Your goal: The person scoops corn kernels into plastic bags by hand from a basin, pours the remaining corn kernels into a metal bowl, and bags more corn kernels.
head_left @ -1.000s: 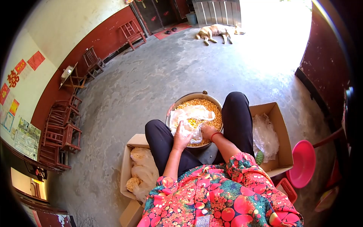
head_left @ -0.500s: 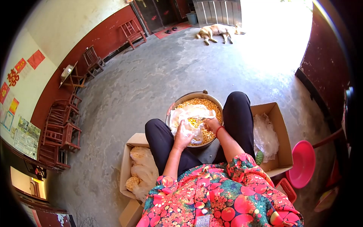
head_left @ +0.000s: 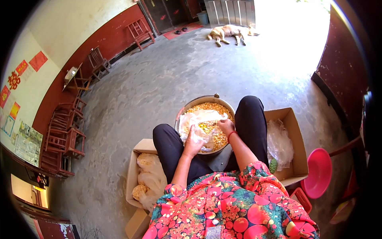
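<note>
Between my knees stands a round metal pot (head_left: pixel 181 115) full of yellow corn kernels (head_left: pixel 219 140). A clear plastic bag (head_left: pixel 203 116) lies over the kernels, its mouth spread, with kernels showing inside. My left hand (head_left: pixel 193 142) is closed on the bag's near left side. At the bag's right edge is my right hand (head_left: pixel 227 126), with a red band at the wrist; its fingers are pinched on the bag's rim.
An open carton (head_left: pixel 133 175) with filled bags stands at my left, another carton (head_left: pixel 297 147) with empty plastic bags at my right. Beyond it is a pink basin (head_left: pixel 319 173). A dog (head_left: pixel 229 32) lies near the doorway; wooden chairs (head_left: pixel 65 131) line the left wall.
My right hand has come up from the kernels at the pot's lower middle to the bag's right edge. My left hand has stayed nearly in place on the bag.
</note>
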### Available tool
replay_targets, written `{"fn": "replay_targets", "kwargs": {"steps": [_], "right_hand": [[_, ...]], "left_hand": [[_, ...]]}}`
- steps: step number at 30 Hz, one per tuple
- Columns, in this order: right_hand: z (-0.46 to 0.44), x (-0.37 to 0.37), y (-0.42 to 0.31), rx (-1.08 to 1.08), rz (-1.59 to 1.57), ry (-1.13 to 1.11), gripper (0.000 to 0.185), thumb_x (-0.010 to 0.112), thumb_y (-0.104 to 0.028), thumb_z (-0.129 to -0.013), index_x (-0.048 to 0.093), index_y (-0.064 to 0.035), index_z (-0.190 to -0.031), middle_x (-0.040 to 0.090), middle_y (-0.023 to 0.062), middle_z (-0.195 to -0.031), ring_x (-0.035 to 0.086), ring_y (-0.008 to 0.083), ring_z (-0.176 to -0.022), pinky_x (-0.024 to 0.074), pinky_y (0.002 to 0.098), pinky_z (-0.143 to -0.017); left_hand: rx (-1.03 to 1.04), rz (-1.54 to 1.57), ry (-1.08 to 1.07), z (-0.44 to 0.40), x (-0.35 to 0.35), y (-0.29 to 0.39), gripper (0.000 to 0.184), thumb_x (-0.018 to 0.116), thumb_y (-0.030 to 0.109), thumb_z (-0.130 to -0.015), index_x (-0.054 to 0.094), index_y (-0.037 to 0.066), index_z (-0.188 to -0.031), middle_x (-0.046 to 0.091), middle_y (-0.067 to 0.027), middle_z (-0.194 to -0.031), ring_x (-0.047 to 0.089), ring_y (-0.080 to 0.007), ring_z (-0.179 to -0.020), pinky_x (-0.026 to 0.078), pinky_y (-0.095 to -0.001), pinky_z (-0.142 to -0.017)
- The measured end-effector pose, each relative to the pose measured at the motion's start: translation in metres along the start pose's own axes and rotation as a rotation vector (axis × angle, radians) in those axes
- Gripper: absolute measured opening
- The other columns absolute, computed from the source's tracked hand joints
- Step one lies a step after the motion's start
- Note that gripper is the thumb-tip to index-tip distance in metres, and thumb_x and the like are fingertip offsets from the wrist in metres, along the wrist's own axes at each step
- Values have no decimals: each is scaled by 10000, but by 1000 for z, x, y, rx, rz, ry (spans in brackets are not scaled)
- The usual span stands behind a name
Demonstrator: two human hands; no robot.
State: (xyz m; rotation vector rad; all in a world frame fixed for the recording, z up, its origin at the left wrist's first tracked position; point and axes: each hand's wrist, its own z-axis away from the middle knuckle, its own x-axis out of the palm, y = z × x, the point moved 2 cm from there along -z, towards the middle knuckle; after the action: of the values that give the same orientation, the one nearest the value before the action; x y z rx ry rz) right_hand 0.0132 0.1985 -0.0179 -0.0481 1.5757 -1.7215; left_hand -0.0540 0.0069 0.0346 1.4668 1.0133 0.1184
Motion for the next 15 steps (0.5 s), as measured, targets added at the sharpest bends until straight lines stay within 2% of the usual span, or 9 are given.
{"fn": "replay_targets", "kwargs": {"steps": [2,5,7,9,10,12,13,14,15], "right_hand": [[7,-4,-1,-21,195,-21,222,554,-277,-644,661,-111,-746,623,128,-772,606,267,-739,466,331,-690],[2,2,2,-24,274,26,255,549,-282,-654,649,-83,-776,621,137,-798,603,275,-756,468,343,-692],[0,6,4,-23,312,69,277,547,-279,-656,642,-75,-817,622,134,-809,602,279,-759,469,352,-676],[0,11,2,-126,229,13,276,569,-245,-667,633,-66,-867,614,159,-847,601,265,-783,465,332,-720],[-1,12,1,-128,230,10,276,569,-245,-667,633,-66,-867,614,159,-847,601,265,-783,465,332,-720],[5,9,-15,-212,-20,-228,320,582,-197,-678,593,-23,-946,621,143,-850,604,214,-782,467,304,-696],[-8,28,-5,-319,-373,-398,344,565,-153,-713,545,17,-1011,600,115,-911,571,153,-820,451,272,-706],[9,20,-28,-344,-677,-557,376,543,-110,-745,483,20,-1093,569,85,-968,533,126,-860,431,252,-736],[25,8,-50,-381,-711,-624,398,545,-133,-771,452,-1,-1135,560,63,-969,525,112,-846,424,244,-737]], "left_hand": [[-58,47,24,-1,0,-6,801,593,20,-620,168,23,-1299,440,-207,-1163,452,-292,-1070,370,-325,-898],[-30,4,53,0,-2,-4,791,541,-9,-625,146,33,-1308,447,-211,-1150,462,-298,-1059,381,-328,-886],[-33,-11,68,-1,-5,-1,783,526,-16,-630,143,31,-1311,453,-201,-1145,461,-274,-1059,380,-320,-887],[-42,-25,86,0,-6,-3,775,511,-23,-635,139,30,-1314,459,-191,-1140,460,-250,-1058,379,-312,-889],[-21,0,152,-1,-8,-7,765,492,-37,-638,140,33,-1314,452,-187,-1131,471,-253,-1028,412,-313,-844],[1,23,218,-5,-11,-19,756,474,-52,-640,142,35,-1313,446,-184,-1123,482,-255,-997,446,-314,-798],[-30,227,294,-8,-15,-26,753,467,-63,-632,150,34,-1309,424,-181,-1142,480,-258,-987,427,-315,-821],[-63,434,368,-9,-18,-32,751,461,-73,-625,159,33,-1304,402,-179,-1161,479,-260,-977,407,-316,-844],[-139,604,407,-6,-23,-19,719,434,-91,-630,187,40,-1292,383,-149,-1139,469,-224,-930,453,-287,-754]]}}
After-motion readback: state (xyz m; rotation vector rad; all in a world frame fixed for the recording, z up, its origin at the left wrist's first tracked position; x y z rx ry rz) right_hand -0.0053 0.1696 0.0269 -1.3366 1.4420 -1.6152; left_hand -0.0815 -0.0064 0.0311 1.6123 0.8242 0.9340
